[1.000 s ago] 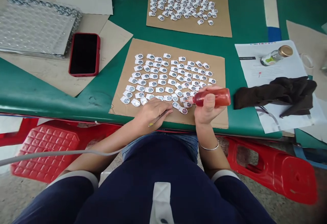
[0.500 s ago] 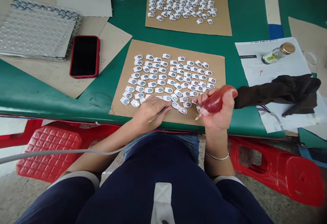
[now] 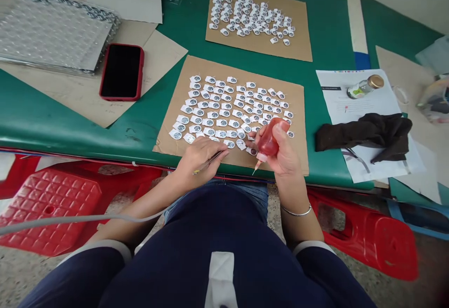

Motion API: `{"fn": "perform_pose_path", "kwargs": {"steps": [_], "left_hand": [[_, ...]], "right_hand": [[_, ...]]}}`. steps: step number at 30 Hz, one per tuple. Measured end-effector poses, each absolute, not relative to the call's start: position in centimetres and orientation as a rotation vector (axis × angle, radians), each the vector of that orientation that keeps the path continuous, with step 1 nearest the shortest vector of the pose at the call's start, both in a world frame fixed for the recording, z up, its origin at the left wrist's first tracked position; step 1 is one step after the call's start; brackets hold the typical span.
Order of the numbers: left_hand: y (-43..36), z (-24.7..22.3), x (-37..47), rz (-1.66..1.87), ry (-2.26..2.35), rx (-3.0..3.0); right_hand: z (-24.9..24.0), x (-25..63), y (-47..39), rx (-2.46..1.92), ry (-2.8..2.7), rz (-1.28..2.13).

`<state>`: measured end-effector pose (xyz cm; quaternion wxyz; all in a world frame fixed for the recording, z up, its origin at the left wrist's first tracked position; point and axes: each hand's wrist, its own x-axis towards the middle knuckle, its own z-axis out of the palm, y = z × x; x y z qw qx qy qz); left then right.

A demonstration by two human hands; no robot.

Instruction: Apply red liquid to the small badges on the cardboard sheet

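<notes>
Above the right side of the near cardboard (image 3: 298, 111), a worker's right hand (image 3: 289, 158) wraps a red bottle (image 3: 269, 140), likely light, soft and best gripped round its belly, while the left hand (image 3: 198, 158) pinches a slim tool (image 3: 209, 160).

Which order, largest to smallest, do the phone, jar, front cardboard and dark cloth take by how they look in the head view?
1. Front cardboard
2. Dark cloth
3. Phone
4. Jar

R hand (image 3: 286, 156) holds red bottle (image 3: 271, 139); L hand (image 3: 201, 160) grips tweezers (image 3: 210, 160) nr tags (image 3: 229, 144).
</notes>
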<state>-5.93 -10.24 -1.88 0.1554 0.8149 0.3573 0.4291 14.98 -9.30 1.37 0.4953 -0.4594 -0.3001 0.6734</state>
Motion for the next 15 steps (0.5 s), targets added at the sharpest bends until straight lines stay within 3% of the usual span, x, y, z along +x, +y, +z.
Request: {"fn": "perform_pose_path", "kwargs": {"steps": [7, 15], "left_hand": [[-10.7, -2.4, -5.6, 1.140, 1.012, 2.309], [-10.7, -3.0, -4.8, 1.132, 0.964, 2.333]], "right_hand": [[1.5, 14.5, -10.5, -1.096, -0.806, 1.727], [2.0, 14.8, -8.8, -1.017, -0.814, 1.602]]}}
